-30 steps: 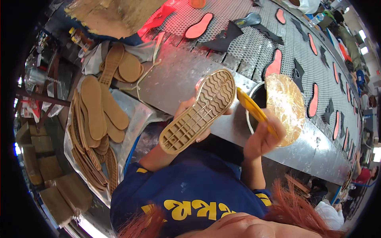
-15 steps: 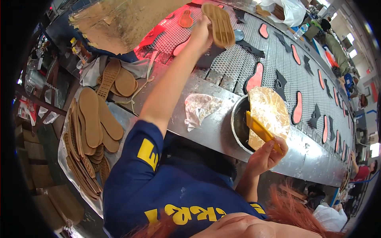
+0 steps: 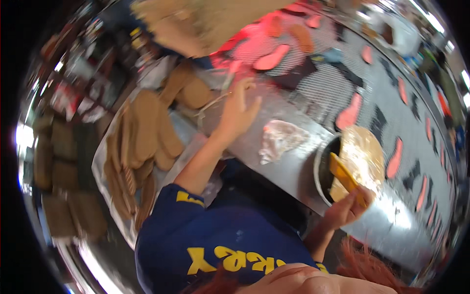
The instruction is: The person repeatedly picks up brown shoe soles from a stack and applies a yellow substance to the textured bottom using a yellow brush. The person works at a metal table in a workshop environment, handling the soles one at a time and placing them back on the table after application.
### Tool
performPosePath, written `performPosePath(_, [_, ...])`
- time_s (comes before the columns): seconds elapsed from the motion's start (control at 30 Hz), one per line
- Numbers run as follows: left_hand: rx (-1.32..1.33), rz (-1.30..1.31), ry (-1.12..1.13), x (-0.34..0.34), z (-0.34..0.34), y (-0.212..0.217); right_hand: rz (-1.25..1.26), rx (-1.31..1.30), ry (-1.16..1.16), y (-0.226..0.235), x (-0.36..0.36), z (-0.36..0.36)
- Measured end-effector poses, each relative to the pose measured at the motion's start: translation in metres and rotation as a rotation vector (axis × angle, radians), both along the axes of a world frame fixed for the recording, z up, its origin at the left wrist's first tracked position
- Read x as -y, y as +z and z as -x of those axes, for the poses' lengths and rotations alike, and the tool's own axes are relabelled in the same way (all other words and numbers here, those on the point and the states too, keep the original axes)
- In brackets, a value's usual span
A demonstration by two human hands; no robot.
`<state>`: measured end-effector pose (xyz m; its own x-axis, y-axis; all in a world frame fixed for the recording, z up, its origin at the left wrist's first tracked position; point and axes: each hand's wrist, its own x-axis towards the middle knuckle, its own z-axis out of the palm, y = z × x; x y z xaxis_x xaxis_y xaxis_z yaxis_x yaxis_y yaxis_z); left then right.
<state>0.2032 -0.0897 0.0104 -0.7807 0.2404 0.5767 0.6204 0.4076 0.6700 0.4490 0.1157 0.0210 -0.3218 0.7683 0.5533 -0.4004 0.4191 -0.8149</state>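
Observation:
My left hand [image 3: 240, 110] is empty, its fingers apart, above the metal ledge between the soles and the conveyor. In my right hand [image 3: 350, 208] is a flat yellow tool [image 3: 346, 175], held upright at a slant; its working end is not clear. It crosses in front of a metal pot [image 3: 319, 171] partly covered by a shiny tan sheet [image 3: 364, 154]. A brown shoe sole [image 3: 301, 38] lies on the mesh conveyor [image 3: 318, 81] under red light. More brown soles [image 3: 147, 125] are piled on a pale sheet to my left.
A crumpled whitish cloth or paper [image 3: 281, 139] lies on the metal ledge [image 3: 298, 169]. Pink insoles [image 3: 349, 111] and black cut pieces [image 3: 377, 122] are spread along the conveyor. A large tan board [image 3: 196, 24] juts over its far left end. Brown boxes [image 3: 73, 213] stand at left.
My left hand has let go of the brown sole and drawn back toward the sole pile. The sole now lies on the conveyor. The view has shifted and blurred; my right hand still holds the yellow tool.

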Motion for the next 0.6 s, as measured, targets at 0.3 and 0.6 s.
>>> performPosePath(0.3, [0.125,0.924,1.039,0.162,0.006,-0.005,-0.071,0.205,-0.008,-0.014,-0.015,-0.001])
performPosePath(0.6, [0.427,1.028,1.224,0.196,-0.022,0.020,-0.269,0.347,0.083,-0.017,-0.021,0.008])
